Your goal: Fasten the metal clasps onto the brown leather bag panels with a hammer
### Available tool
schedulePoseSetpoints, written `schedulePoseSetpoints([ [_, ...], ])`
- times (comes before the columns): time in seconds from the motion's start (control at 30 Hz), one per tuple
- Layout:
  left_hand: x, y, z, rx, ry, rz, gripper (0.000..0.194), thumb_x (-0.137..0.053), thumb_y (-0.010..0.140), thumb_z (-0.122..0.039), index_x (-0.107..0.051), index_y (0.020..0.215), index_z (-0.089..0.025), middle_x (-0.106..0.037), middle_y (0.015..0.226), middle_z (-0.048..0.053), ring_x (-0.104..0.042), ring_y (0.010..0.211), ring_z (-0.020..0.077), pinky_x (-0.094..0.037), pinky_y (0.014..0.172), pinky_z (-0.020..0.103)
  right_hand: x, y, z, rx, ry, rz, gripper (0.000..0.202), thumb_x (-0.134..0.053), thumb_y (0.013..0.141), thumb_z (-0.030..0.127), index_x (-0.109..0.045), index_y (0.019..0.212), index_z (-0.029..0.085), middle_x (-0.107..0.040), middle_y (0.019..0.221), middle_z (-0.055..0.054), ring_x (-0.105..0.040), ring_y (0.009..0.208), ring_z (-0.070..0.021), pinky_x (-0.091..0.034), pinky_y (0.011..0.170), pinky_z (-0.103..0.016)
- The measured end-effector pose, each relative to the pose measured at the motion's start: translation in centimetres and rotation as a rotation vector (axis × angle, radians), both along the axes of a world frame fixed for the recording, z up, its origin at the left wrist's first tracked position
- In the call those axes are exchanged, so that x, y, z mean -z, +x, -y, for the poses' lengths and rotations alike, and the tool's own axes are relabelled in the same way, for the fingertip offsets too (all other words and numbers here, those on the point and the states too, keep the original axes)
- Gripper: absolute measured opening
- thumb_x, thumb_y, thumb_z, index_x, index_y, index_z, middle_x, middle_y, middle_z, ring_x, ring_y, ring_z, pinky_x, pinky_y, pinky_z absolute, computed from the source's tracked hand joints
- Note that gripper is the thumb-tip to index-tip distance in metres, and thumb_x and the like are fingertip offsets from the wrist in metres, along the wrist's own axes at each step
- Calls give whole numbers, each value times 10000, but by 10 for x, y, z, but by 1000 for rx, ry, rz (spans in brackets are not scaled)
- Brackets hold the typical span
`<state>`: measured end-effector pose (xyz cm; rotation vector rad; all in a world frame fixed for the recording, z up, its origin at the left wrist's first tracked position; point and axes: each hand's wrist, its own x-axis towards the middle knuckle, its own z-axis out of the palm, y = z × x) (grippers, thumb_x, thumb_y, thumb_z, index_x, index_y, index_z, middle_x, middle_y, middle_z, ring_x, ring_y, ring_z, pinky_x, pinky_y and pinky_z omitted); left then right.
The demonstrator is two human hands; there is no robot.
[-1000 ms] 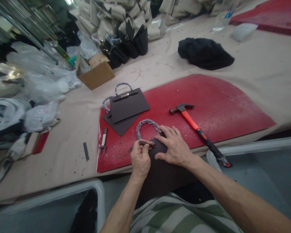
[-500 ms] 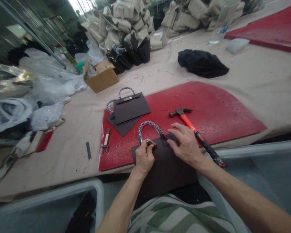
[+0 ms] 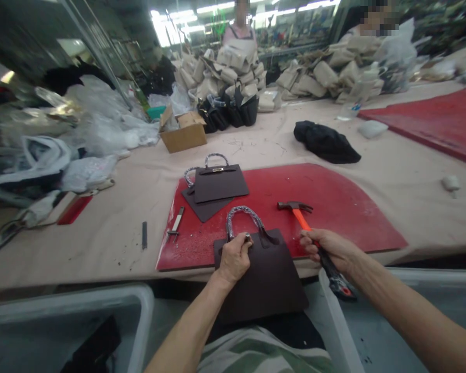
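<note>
A dark brown bag panel (image 3: 270, 280) lies at the red board's front edge and overhangs toward my lap. Its plastic-wrapped handle (image 3: 244, 209) arches away from me. My left hand (image 3: 235, 259) is closed around a short metal punch (image 3: 247, 237), held upright over the panel by the handle's left base; the punch's lower end is hidden by my fingers. To the right, my right hand (image 3: 328, 248) wraps the grip of a claw hammer (image 3: 301, 215) with an orange and black handle. The hammer's head is over the red board.
Two more handled panels (image 3: 222, 185) overlap on the red board (image 3: 334, 207), with a caliper-like tool (image 3: 176, 224) nearby. Grey bins (image 3: 145, 311) flank my lap. Behind are a black cloth (image 3: 326, 142), a cardboard box (image 3: 183, 135), piled beige bags (image 3: 233, 72) and two people.
My right hand has left the panel near the handle's right base and taken hold of the hammer. My left hand stays by the handle's left base. The view has tilted up.
</note>
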<state>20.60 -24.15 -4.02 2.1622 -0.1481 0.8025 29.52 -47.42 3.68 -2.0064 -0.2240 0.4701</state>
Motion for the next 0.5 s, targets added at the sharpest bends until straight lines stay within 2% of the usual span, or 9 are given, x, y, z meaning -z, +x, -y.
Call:
schedulePoseSetpoints([
  [0.1,2,0,0,0,5,-1,144,-464,938,-180,-602,927,-218,-703,835,51,-694,775,180,-544,742,269,-22,-28,-1,-14,141,-10,285,-388,893,500,-348,760,251,-333,589,65,-314,416,-117,-335,388,-241],
  [0.17,4,1,0,2,4,3,140,-465,940,-181,-600,935,-221,-707,846,53,-699,787,183,-545,748,271,-32,-49,1,21,166,201,391,-377,930,608,-377,777,249,-386,593,53,-356,425,-122,-316,395,-240],
  [0.23,6,1,-1,1,-3,11,136,-470,937,-182,-599,943,-223,-712,855,56,-704,802,188,-548,760,276,-33,-65,3,38,79,566,403,-391,959,600,-425,778,242,-445,583,28,-416,452,-137,-300,434,-258],
  [0.3,8,2,-2,0,-2,16,142,-468,940,-184,-604,950,-223,-716,856,59,-709,799,190,-552,757,277,-27,-73,6,-38,-89,865,383,-366,989,531,-446,754,240,-459,541,16,-421,436,-147,-255,457,-287],
  [0.37,9,2,-3,-6,7,21,159,-458,944,-182,-612,953,-221,-716,833,60,-708,764,188,-552,723,270,-25,-75,7,-193,-248,966,386,-326,1004,490,-459,741,241,-460,495,14,-386,381,-150,-183,449,-313],
  [0.43,9,1,-3,-11,14,25,161,-460,943,-182,-617,949,-217,-716,818,60,-706,742,186,-552,702,265,-35,-76,9,-298,-327,983,403,-300,1019,485,-461,738,244,-465,480,15,-371,352,-151,-141,443,-327],
  [0.5,8,1,-2,-17,14,28,148,-469,943,-189,-614,944,-214,-718,829,64,-711,765,190,-559,725,272,-57,-81,10,-235,-278,1038,398,-324,1027,497,-446,739,251,-446,480,28,-366,353,-144,-163,432,-319],
])
